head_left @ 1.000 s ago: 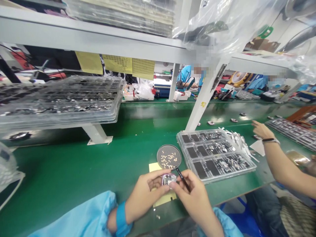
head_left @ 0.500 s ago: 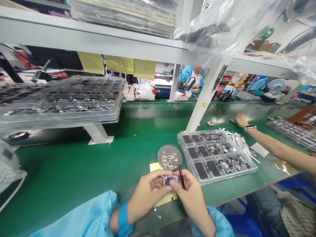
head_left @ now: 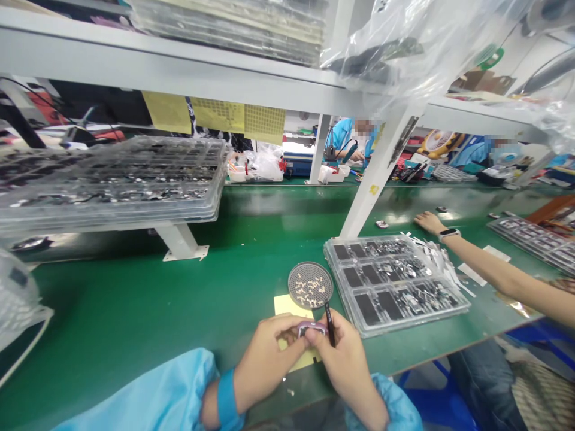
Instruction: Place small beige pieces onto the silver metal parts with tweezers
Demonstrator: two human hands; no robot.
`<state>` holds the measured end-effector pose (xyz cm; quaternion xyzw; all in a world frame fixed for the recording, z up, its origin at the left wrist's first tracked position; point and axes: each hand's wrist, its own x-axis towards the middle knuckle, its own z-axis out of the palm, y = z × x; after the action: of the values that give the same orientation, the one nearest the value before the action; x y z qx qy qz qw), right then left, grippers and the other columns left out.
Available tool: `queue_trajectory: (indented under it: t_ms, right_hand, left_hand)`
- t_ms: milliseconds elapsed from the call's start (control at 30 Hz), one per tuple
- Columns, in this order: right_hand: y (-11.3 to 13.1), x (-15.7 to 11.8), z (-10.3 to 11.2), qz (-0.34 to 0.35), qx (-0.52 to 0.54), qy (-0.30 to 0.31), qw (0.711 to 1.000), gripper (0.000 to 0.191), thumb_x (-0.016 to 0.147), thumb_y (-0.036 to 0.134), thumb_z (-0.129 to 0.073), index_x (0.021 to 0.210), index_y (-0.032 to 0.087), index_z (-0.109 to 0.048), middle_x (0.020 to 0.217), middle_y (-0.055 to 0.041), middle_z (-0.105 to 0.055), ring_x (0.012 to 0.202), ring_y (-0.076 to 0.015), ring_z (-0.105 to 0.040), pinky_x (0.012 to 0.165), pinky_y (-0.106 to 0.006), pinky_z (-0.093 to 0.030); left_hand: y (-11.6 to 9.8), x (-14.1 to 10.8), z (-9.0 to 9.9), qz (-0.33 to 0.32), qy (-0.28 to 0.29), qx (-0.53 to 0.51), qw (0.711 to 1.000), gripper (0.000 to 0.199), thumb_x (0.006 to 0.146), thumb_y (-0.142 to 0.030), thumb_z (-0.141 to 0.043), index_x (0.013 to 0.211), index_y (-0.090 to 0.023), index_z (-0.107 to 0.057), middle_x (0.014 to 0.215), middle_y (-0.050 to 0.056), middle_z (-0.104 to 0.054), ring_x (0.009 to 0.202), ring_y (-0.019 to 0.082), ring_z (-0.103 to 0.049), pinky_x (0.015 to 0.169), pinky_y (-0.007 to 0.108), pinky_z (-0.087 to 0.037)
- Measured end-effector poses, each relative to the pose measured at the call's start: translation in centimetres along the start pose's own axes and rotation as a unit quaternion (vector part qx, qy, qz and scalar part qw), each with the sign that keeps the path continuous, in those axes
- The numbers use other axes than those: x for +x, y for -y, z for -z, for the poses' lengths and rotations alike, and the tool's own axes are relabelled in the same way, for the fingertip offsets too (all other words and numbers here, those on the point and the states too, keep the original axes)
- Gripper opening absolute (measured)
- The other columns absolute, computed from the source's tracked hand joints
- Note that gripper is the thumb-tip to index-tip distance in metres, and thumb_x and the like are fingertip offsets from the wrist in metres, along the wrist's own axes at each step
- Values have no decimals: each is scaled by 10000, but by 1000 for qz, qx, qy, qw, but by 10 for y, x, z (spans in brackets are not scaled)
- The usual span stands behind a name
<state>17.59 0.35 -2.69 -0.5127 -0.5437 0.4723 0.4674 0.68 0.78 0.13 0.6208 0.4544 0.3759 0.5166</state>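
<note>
Between both hands is a small purple-rimmed device housing (head_left: 313,326) with dark parts inside, tilted so its rim faces up. My left hand (head_left: 269,353) grips it from the left side. My right hand (head_left: 344,353) presses a thumb on its face and also holds a slim black pen-like tool (head_left: 330,323), whose kind I cannot make out. Below the hands lies a yellow paper (head_left: 287,305) on the green bench. Just beyond it stands a round grey perforated dish (head_left: 309,267) with several small pale pieces in it.
To the right is a clear compartment tray (head_left: 390,305) of dark screens and parts, with white strips (head_left: 438,263) beside it. A co-worker's arm (head_left: 476,254) reaches in from the right. Stacked trays (head_left: 108,206) sit on a raised shelf at left; a white post (head_left: 372,191) rises behind.
The housing has tilted in my hands, showing more of its purple edge and less of its inside. The co-worker's hand has shifted left along the bench.
</note>
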Motion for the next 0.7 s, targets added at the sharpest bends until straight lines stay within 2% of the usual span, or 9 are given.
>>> queue_trajectory:
  t_ms: [100, 200, 367, 467, 567, 633, 700]
  right_hand:
    - [-1, -2, -2, 8, -21, 0, 1000, 285, 881, 429, -680, 823, 176, -563, 765, 0, -560, 713, -155, -492, 653, -262, -393]
    - [-1, -4, -3, 22, -37, -1, 999, 298, 893, 442, -659, 807, 182, -542, 752, 7, -536, 703, -151, -470, 635, -260, -375]
    - [-3, -6, -3, 48, -58, -11, 997, 315, 910, 431, -643, 757, 195, -500, 715, 26, -481, 667, -136, -439, 602, -251, -356]
    - [1, -5, 4, 60, -100, -6, 993, 304, 883, 372, -704, 721, 194, -518, 702, 27, -482, 658, -135, -456, 588, -248, -359]
    - [13, -4, 15, 137, -125, -11, 983, 146, 893, 306, -725, 934, 189, -647, 895, -25, -609, 783, -157, -568, 672, -251, -438]
    - [22, -4, 23, 204, -131, -15, 970, 124, 951, 260, -660, 1064, 208, -664, 995, -49, -635, 880, -166, -610, 758, -258, -475]
    - [29, -2, 29, 247, -150, 13, 957, 86, 983, 220, -610, 1033, 213, -680, 962, -48, -630, 886, -162, -616, 772, -258, -479]
  left_hand:
    - [-6, -3, 0, -9, -18, 13, 1000, 285, 890, -423, -673, 1051, -224, -801, 918, 52, -739, 789, 185, -634, 691, 269, -453]
    - [-11, -7, -2, -32, -44, 39, 998, 230, 893, -390, -669, 1010, -257, -815, 881, 32, -746, 753, 171, -631, 705, 262, -451]
    - [-11, -9, -3, -42, -54, 40, 997, 202, 885, -326, -657, 996, -269, -816, 904, 28, -753, 822, 183, -673, 754, 264, -469]
    - [-6, -6, -3, -47, -44, 28, 998, 194, 890, -304, -654, 1012, -275, -803, 935, 14, -746, 859, 175, -669, 783, 259, -473]
    - [0, -4, -2, -67, -48, 51, 995, 178, 898, -267, -650, 1003, -282, -792, 904, 0, -725, 825, 161, -636, 754, 254, -457]
    - [3, -3, -2, -77, -57, 82, 992, 169, 902, -252, -646, 991, -277, -788, 857, -3, -704, 777, 156, -604, 725, 257, -442]
    - [4, -3, -3, -81, -61, 99, 990, 173, 901, -241, -638, 990, -264, -785, 828, 0, -687, 750, 156, -582, 706, 262, -431]
